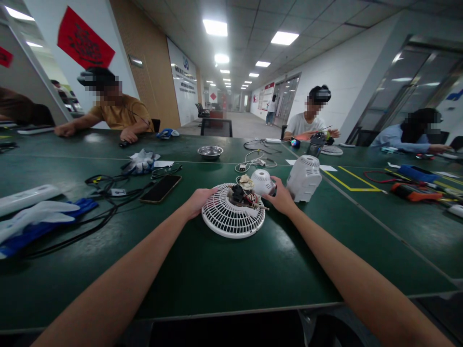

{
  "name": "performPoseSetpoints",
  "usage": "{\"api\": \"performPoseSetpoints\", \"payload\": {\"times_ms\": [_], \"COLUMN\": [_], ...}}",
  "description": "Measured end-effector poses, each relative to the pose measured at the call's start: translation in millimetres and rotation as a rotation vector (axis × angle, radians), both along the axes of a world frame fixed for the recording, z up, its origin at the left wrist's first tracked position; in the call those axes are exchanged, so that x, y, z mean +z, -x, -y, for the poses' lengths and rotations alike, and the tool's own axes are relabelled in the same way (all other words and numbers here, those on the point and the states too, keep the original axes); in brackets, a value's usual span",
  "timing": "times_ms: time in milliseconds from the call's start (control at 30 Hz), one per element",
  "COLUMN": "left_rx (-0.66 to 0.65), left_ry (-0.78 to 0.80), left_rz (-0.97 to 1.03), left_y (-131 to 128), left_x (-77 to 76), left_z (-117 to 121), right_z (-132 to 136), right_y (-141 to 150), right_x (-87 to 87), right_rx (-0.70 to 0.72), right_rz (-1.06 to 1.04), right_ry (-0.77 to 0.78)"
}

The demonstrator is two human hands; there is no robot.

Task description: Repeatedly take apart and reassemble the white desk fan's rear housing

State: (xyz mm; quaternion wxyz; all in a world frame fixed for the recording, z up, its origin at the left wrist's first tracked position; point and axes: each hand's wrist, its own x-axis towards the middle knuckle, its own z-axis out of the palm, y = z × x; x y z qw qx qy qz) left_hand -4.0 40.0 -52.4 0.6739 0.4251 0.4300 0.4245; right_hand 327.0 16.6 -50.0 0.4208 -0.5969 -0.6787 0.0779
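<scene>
A round white fan grille lies on the green table in front of me, with an exposed fan motor and wires at its centre. My left hand grips the grille's left rim, its fingertips partly hidden. Just beyond the grille's right side, my right hand is closed around a white domed motor cover with vent slots. A white plastic fan base stands upright to the right of that hand, close to its fingers.
To the left lie a phone, black cables and blue-and-white gloves. A metal bowl and a white cord sit farther back. An orange multimeter is on the right. Several people sit around the table.
</scene>
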Motion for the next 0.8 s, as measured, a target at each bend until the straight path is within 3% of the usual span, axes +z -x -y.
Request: {"api": "performPoseSetpoints", "payload": {"times_ms": [133, 267, 367, 467, 600, 800], "left_rx": [0.105, 0.283, 0.227, 0.107, 0.034, -0.025], "left_ry": [-0.200, -0.626, -0.868, -0.905, -0.919, -0.955], "left_rz": [-0.232, -0.620, -0.718, -0.690, -0.678, -0.607], "left_y": [2, 5, 1, -5, -7, -6], "left_x": [-2.6, 5.6, 16.5, 24.6, 27.9, 30.5], "left_z": [-1, 5, 17, 28, 33, 35], "right_z": [0, 3, 11, 22, 35, 56], "right_y": [4, 9, 18, 32, 48, 53], "right_x": [1.8, 12.6, 22.1, 28.1, 30.2, 39.4], "right_rx": [-0.033, -0.031, 0.111, 0.280, 0.386, 0.475], "right_rz": [-0.152, -0.697, -0.952, -1.087, -1.003, -0.476], "right_ry": [0.073, 0.222, 0.383, 0.461, 0.302, 0.090]}}
